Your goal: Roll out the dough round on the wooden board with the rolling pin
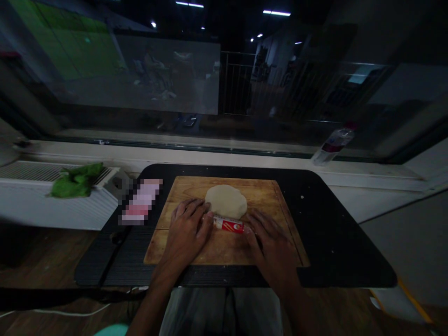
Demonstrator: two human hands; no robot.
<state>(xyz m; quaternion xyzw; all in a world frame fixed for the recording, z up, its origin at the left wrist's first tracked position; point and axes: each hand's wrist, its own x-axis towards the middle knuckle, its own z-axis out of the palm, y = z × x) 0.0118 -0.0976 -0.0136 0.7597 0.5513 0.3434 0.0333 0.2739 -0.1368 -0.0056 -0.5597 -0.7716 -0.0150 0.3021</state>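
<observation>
On the wooden board point(224, 252), left hand point(191, 226) and right hand point(271, 238) flank a red-labelled roller point(229, 225) beside flat dough point(227, 200); left of the board, green cloth point(75, 182).

Before me, a wide, dark window point(315, 28) fills the upper view, its glass showing bright strip lights point(276, 13). Below it runs a white windowsill point(210, 159); a white panel radiator point(63, 212) stands to my left. My black, round-cornered tabletop point(343, 233) stands near the sill, above brown wood-look flooring point(45, 266).
</observation>
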